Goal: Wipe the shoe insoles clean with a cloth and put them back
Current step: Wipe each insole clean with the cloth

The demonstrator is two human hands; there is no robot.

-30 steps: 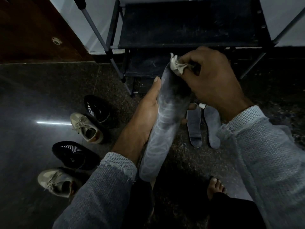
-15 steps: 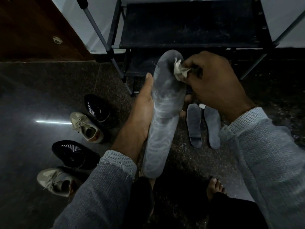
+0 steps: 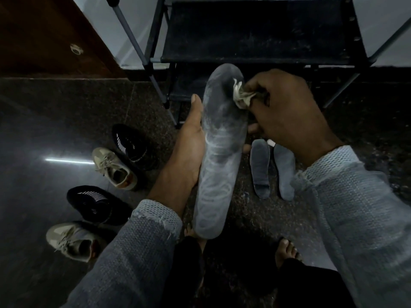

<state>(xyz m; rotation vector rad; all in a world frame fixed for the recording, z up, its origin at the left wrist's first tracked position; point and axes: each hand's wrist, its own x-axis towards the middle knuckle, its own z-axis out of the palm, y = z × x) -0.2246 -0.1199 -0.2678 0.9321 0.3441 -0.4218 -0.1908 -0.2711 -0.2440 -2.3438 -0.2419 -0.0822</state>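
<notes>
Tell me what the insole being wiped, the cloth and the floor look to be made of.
Held insole: probably foam with a matte grey fabric top; it shows pale dusty smears and no shine.
Cloth: a thin, soft pale rag, judging by how it crumples into folds in the right hand.
Floor: polished dark speckled stone, likely granite; it mirrors a light strip.

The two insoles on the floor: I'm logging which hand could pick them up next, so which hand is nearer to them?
Right. The right hand, pinching the cloth, hangs just above the two insoles on the floor. The left hand holds the dusty insole farther left.
</notes>
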